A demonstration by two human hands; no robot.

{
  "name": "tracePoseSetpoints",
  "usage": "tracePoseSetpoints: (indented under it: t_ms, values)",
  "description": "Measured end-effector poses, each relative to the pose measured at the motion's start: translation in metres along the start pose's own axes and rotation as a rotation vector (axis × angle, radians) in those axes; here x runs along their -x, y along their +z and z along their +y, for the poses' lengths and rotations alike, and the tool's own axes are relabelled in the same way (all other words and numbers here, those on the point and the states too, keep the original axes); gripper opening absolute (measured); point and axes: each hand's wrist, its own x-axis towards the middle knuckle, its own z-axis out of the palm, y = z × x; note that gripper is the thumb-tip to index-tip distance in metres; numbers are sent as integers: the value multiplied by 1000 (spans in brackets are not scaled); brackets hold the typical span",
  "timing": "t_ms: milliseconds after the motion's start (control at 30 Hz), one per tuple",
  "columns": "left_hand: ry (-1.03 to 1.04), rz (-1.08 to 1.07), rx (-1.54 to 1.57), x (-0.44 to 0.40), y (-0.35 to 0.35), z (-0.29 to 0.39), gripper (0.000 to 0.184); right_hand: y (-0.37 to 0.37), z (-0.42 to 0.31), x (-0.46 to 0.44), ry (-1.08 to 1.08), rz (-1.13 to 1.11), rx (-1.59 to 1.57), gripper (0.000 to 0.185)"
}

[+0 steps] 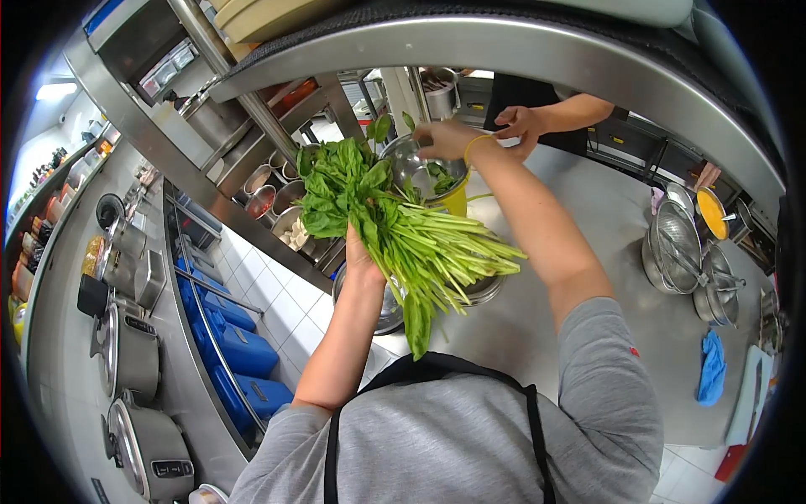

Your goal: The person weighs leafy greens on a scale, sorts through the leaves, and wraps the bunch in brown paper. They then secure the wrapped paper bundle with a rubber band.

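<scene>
A large bunch of leafy green stems (428,239) rests in my left hand (363,259), whose fingers wrap round it from below, mostly hidden by leaves. The leaves point left and the pale cut stems fan out to the right. My right hand (445,140) is stretched forward over a metal bowl (401,160) with a few leaves in it. Its fingers are bent at a leafy sprig (409,122), and whether they grip it is hard to make out. Beside the bowl shows a yellow container (454,202).
A person's hand (522,128) reaches in beyond my right hand. Metal strainers (674,244), an orange-filled bowl (712,213) and a blue cloth (712,368) lie on the steel counter (588,210). A metal shelf edge (520,42) arches overhead. Large pots (134,353) stand at left.
</scene>
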Motion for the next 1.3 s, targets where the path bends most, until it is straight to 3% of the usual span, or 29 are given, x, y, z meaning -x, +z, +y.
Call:
tracePoseSetpoints:
  t_ms: [67, 200, 300, 333, 400, 533, 600, 667, 867, 933, 967, 1033, 1100, 1233, 1300]
  values:
    - [-11, -19, 44, 7, -2, -1, 28, 41, 16, -17, -146, -51, 15, 41]
    - [17, 19, 49, 18, -5, 1, 32, 77, 26, -40, -67, -192, 249, 31]
    - [-7, 70, 56, 28, -8, 2, 39, 74, 28, -40, 38, 156, 204, 25]
    - [-4, 72, 57, 31, -8, 2, 39, 60, 18, -33, 34, 153, 203, 25]
    - [2, 46, 39, 37, -10, 2, 36, 41, -2, -14, 37, 23, 257, 17]
    - [4, 33, 54, 40, -7, 1, 35, 72, 4, -19, 180, -143, 387, 16]
    - [16, 20, 49, 41, -6, 3, 35, 90, 18, -23, 135, 112, 172, 24]
    - [24, 17, 45, 44, -6, 4, 35, 78, 30, -29, 92, 70, 191, 29]
    - [-15, -39, 144, 50, -3, 7, 33, -3, 4, 25, -153, 131, -302, 17]
    - [15, -49, 120, 53, 6, 5, 32, -5, 2, 46, -246, 441, -362, 17]
    - [-29, -83, 163, 54, 9, 6, 33, -6, 2, 58, -254, 440, -360, 17]
    - [-32, -118, 173, 60, 15, 7, 34, -6, -1, 84, -160, 641, -789, 19]
    - [14, -111, 162, 68, 18, 12, 34, -5, -11, 118, -169, 743, -999, 16]
    - [4, -146, 220, 86, 24, 21, 34, 15, -13, 158, -100, 721, -1344, 12]
    - [75, -129, 167, 98, 29, 24, 34, 19, -14, 164, -181, 659, -1510, 12]
